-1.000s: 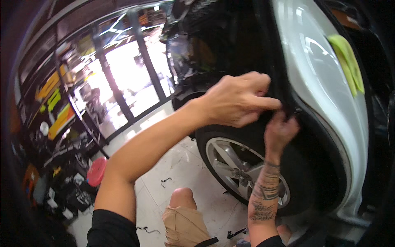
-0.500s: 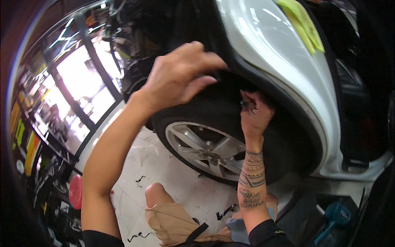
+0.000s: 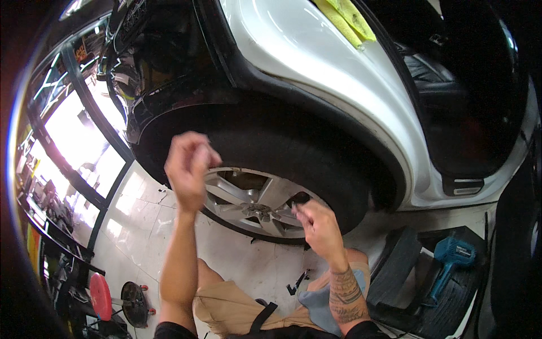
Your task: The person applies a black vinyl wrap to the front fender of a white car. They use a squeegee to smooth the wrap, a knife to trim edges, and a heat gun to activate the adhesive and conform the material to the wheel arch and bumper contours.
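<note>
My left hand (image 3: pixel 191 169) is raised in front of the tyre (image 3: pixel 282 144), left of the silver wheel (image 3: pixel 274 195). Its fingers are curled and smeared by motion, so whether anything is in them is unclear. My right hand (image 3: pixel 323 230) hovers low over the right side of the wheel, thumb and fingers pinched together. A dark rounded shape shows just beyond its fingertips; I cannot make out whether it is held or part of the wheel. Above the tyre curves the black wheel arch trim (image 3: pixel 330 104), along a white car body panel (image 3: pixel 316 56).
A yellow-green cloth (image 3: pixel 347 22) lies on the panel, beside an open door area. At lower right, a blue power tool (image 3: pixel 451 252) rests on a black plastic piece (image 3: pixel 395 268). A small black part (image 3: pixel 298 282) lies on the floor. A red stool (image 3: pixel 100 296) stands lower left.
Both hands have come down, the right one out of the wheel arch to the wheel, the left one away from the arch edge. The view has shifted, showing more of the blue tool and stool.
</note>
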Demonstrator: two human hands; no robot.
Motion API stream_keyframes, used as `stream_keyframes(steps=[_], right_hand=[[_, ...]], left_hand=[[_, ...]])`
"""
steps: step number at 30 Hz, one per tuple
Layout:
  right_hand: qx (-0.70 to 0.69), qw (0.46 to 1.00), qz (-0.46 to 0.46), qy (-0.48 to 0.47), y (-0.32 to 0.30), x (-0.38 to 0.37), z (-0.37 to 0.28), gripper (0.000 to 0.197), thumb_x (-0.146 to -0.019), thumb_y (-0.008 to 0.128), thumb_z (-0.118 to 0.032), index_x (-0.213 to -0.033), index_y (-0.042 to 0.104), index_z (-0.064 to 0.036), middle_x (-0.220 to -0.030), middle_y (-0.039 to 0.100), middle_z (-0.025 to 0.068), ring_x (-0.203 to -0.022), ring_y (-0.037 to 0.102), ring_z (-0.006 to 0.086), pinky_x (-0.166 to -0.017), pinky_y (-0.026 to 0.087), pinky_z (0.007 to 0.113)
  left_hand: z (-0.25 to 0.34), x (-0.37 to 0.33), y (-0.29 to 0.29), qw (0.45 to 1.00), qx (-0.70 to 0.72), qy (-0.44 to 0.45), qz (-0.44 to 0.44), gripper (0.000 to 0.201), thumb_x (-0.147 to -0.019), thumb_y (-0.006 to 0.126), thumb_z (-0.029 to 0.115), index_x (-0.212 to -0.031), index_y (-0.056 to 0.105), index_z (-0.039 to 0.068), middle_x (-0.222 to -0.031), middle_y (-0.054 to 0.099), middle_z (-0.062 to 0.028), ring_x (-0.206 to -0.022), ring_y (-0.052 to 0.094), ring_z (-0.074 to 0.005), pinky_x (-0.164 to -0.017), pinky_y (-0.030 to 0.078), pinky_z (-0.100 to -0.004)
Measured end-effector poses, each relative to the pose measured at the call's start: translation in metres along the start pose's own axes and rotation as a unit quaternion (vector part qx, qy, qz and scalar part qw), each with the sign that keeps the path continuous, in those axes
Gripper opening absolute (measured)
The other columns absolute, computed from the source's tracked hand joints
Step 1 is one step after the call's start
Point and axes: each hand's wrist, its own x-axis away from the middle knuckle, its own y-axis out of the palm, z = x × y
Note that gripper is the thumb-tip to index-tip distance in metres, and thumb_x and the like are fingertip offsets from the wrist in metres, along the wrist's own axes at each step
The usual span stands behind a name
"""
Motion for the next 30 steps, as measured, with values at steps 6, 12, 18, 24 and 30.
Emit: stream_keyframes(steps=[6, 12, 18, 24, 30], right_hand=[[0.138, 0.96, -0.159, 0.185, 0.006, 0.035, 0.004, 0.026, -0.084, 0.073, -0.021, -0.081, 0.058, 0.0009, -0.071, 0.064, 0.0158, -0.067, 0.064, 0.0357, -0.058, 0.048, 0.042], [0.058, 0.958, -0.276, 0.051, 0.042, 0.059, 0.022, 0.024, -0.09, 0.065, -0.022, -0.097, 0.059, 0.0009, -0.081, 0.065, 0.0205, -0.081, 0.061, 0.0446, -0.067, 0.048, 0.048], [0.04, 0.953, -0.237, 0.182, 0.049, 0.05, -0.001, 0.026, -0.089, 0.066, -0.023, -0.078, 0.064, 0.001, -0.07, 0.062, 0.0183, -0.064, 0.064, 0.0335, -0.059, 0.048, 0.039], [-0.054, 0.981, -0.096, 0.162, 0.086, 0.048, -0.013, 0.029, -0.087, 0.069, -0.015, -0.066, 0.059, 0.0019, -0.055, 0.053, 0.0103, -0.047, 0.048, 0.0158, -0.047, 0.037, 0.031], [-0.072, 0.978, -0.08, 0.177, 0.105, 0.058, -0.001, 0.03, -0.091, 0.066, -0.016, -0.069, 0.061, 0.0042, -0.056, 0.054, 0.0051, -0.053, 0.047, 0.0078, -0.049, 0.036, 0.028]], left_hand=[[-0.027, 0.153, 0.028, 0.893, 0.07, -0.324, -0.306, 0.044, -0.087, 0.07, 0.016, -0.127, 0.057, 0.002, -0.091, 0.067, -0.0068, -0.07, 0.061, -0.0116, -0.066, 0.05, -0.0271], [-0.033, 0.215, 0.052, 0.899, 0.216, -0.372, -0.08, 0.036, -0.093, 0.068, 0.023, -0.117, 0.061, -0.002, -0.089, 0.063, -0.0044, -0.073, 0.059, -0.0091, -0.063, 0.05, -0.0232], [-0.05, 0.229, 0.034, 0.85, 0.262, -0.455, 0.041, 0.027, -0.097, 0.062, 0.022, -0.098, 0.067, -0.005, -0.082, 0.065, -0.006, -0.069, 0.059, -0.0094, -0.06, 0.051, -0.0246], [-0.044, 0.23, 0.039, 0.829, 0.379, -0.41, 0.039, 0.043, -0.103, 0.05, 0.036, -0.1, 0.066, -0.004, -0.083, 0.066, -0.0054, -0.073, 0.06, -0.0103, -0.065, 0.052, -0.0265], [-0.068, 0.237, 0.028, 0.807, 0.427, -0.406, 0.035, 0.038, -0.103, 0.05, 0.031, -0.103, 0.064, -0.005, -0.091, 0.066, -0.0081, -0.079, 0.062, -0.014, -0.069, 0.052, -0.0301]])
